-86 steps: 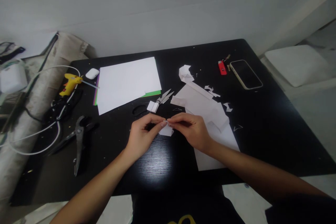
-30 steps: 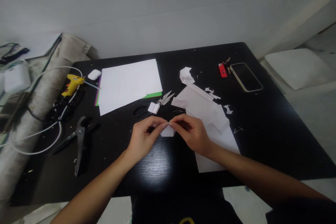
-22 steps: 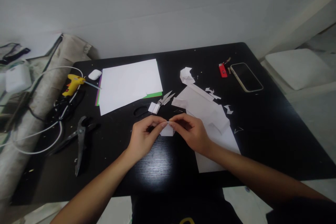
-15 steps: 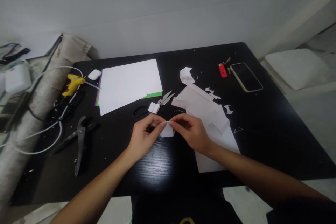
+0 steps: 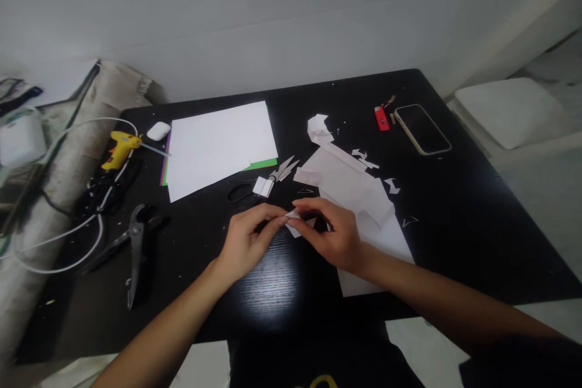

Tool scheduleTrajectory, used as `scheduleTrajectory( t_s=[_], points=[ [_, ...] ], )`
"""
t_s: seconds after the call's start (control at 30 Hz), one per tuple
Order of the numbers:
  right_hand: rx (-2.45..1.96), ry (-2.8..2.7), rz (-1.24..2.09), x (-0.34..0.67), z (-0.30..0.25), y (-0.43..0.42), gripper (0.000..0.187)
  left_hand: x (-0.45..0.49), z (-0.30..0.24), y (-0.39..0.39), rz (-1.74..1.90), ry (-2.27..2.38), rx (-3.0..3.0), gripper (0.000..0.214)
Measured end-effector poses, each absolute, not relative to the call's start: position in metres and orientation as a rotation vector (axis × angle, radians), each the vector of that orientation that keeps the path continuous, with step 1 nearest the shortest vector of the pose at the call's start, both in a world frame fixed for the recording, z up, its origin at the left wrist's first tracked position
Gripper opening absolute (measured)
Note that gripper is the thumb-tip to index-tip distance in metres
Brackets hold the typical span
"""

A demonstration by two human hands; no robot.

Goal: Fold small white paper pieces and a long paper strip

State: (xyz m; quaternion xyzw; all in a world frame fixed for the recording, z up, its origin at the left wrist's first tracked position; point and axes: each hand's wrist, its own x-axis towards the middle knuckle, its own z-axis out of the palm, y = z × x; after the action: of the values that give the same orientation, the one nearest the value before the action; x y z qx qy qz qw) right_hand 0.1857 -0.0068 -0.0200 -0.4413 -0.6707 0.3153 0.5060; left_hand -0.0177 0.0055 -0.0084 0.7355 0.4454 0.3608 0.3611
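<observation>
A small folded piece of white paper is pinched between the fingertips of both hands, above the black table. My left hand is closed on its left edge. My right hand grips the piece from the right, thumb and index finger close to the left fingertips, and covers part of it. Just beyond the hands lie scissors with black handles, a small folded white paper resting across them. Under my right wrist spread cut white sheets.
A stack of white paper with coloured sheets beneath lies at the back left. Left of it are a yellow glue gun, a white case and pliers. A red lighter and a phone are at the right.
The paper piece has turned and tilted between my fingers, showing less of its flat face. My right fingers have shifted their grip. The whole view has moved slightly.
</observation>
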Motion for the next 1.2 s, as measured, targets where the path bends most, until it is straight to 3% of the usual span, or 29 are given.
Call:
scheduleTrajectory(
  t_s=[0.6, 0.97, 1.2],
  points=[
    [-1.102, -1.554, 0.824, 0.185, -0.016, -0.007, 0.010, -0.013, -0.009, 0.006, 0.915, 1.157, 1.612, 0.013],
    [-1.082, -1.232, 1.294, 0.183, -0.019, 0.002, 0.015, -0.013, -0.012, 0.004, 1.061, 1.228, 1.665, 0.006],
    [-1.081, -1.196, 1.414, 0.184, -0.019, 0.008, 0.015, -0.015, -0.013, 0.004, 1.059, 1.231, 1.745, 0.008]
  ],
)
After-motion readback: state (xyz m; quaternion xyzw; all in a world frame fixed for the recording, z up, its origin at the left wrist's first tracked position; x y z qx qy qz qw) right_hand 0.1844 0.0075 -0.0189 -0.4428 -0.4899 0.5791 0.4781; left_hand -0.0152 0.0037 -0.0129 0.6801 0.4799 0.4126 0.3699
